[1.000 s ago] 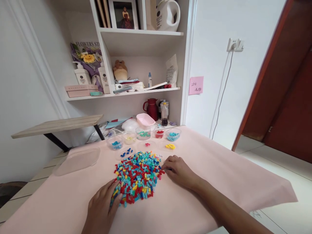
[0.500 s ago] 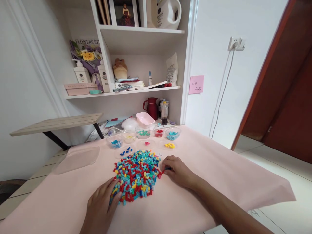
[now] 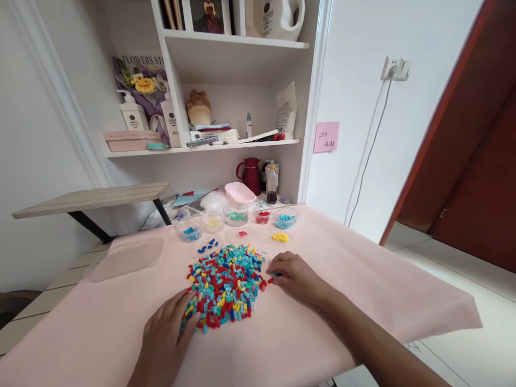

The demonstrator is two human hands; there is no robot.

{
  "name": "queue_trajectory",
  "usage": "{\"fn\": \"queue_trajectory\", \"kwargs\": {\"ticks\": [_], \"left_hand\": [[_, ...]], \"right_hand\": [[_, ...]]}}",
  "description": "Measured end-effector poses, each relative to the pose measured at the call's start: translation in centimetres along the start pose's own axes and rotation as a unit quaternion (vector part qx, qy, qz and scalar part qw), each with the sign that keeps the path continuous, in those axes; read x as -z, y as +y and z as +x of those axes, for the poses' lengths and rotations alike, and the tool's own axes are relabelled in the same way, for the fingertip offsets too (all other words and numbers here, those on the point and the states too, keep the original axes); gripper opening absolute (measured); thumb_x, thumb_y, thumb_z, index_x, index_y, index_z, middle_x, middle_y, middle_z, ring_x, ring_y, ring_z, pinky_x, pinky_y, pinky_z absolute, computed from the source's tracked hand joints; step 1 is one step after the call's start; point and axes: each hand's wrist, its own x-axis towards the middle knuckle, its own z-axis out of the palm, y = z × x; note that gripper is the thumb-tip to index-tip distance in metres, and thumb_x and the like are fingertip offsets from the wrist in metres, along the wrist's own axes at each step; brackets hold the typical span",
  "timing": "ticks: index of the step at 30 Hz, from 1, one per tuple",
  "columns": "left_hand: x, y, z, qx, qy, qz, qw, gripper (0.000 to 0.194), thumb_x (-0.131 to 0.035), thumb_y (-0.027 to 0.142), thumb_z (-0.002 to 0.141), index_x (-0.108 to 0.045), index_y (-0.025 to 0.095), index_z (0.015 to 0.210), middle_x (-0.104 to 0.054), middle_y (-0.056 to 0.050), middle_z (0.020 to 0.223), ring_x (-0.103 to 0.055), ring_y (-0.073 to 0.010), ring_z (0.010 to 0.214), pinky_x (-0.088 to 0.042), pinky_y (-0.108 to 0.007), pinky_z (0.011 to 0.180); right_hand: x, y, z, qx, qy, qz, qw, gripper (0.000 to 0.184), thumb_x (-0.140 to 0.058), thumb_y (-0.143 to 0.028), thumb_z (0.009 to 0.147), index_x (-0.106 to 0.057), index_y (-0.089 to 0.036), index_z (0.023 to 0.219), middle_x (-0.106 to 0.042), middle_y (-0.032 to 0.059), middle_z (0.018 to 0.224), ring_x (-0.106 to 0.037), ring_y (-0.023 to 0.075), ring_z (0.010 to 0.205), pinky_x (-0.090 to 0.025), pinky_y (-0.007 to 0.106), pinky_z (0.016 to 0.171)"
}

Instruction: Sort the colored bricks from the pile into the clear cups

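Note:
A heap of small toy building bricks [image 3: 223, 287] in red, light blue, yellow, dark blue and green lies on the pink-covered table [image 3: 258, 355]. Against the heap's lower left side rests my left hand [image 3: 167, 322], thumb and fingers apart, touching the bricks and holding none that I can see. My right hand [image 3: 296, 277] is at the heap's right edge. Its fingers are curled, with a small blue brick [image 3: 276, 274] at the thumb and fingertips. Red bricks lie close to those fingertips.
Behind the heap stand clear bowls of sorted bricks: blue [image 3: 191, 233], green [image 3: 236, 217], red [image 3: 263, 216] and light blue [image 3: 286, 219]. Shallow lids hold dark blue bricks [image 3: 208, 246] and yellow bricks [image 3: 280, 237]. A clear lid [image 3: 127, 260] lies left; a pink basin [image 3: 240, 193] stands behind.
The whole view has shifted slightly. My right hand has moved a little, and the blue brick at its fingertips shows more clearly. My left hand stays against the heap.

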Motion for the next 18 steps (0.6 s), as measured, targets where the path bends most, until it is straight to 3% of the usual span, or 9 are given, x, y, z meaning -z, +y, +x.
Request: {"fn": "queue_trajectory", "kwargs": {"ticks": [6, 9, 13, 18], "left_hand": [[-0.8, -1.0, 0.0, -0.002, 0.023, -0.003, 1.000, 0.042, -0.045, 0.046, 0.084, -0.064, 0.034, 0.120, -0.063, -0.001, 0.130, -0.055, -0.0233, 0.123, -0.045, -0.045, 0.101], [-1.5, -2.0, 0.1, -0.021, 0.018, -0.001, 1.000, 0.043, -0.045, 0.047, 0.085, -0.061, 0.037, 0.124, -0.061, 0.002, 0.133, -0.054, -0.0221, 0.124, -0.045, -0.044, 0.101], [-1.9, -2.8, 0.2, -0.027, 0.010, 0.005, 1.000, 0.044, -0.044, 0.049, 0.086, -0.059, 0.038, 0.126, -0.060, 0.002, 0.135, -0.053, -0.0220, 0.125, -0.045, -0.044, 0.101], [-1.6, -2.4, 0.1, -0.019, 0.002, -0.002, 1.000, 0.045, -0.043, 0.050, 0.086, -0.059, 0.038, 0.126, -0.059, 0.002, 0.135, -0.052, -0.0215, 0.126, -0.044, -0.044, 0.103]], "right_hand": [[-0.2, -0.8, 0.0, 0.025, 0.008, -0.011, 1.000, 0.015, -0.064, -0.011, 0.077, -0.072, -0.024, 0.077, -0.071, 0.0034, 0.091, -0.061, 0.0212, 0.091, -0.042, 0.036, 0.088], [-0.3, -1.6, 0.1, 0.015, 0.006, 0.041, 0.999, 0.018, -0.062, -0.009, 0.076, -0.071, -0.024, 0.074, -0.070, 0.0027, 0.090, -0.060, 0.0200, 0.091, -0.043, 0.034, 0.088], [0.3, -1.8, 0.3, -0.045, 0.043, 0.169, 0.984, 0.014, -0.060, -0.012, 0.077, -0.070, -0.022, 0.077, -0.068, 0.0043, 0.094, -0.060, 0.0197, 0.092, -0.044, 0.031, 0.084], [1.6, -1.0, 0.2, -0.140, 0.095, 0.291, 0.942, 0.010, -0.060, -0.028, 0.082, -0.066, -0.020, 0.083, -0.066, 0.0035, 0.085, -0.057, 0.0190, 0.081, -0.043, 0.031, 0.076]]}}
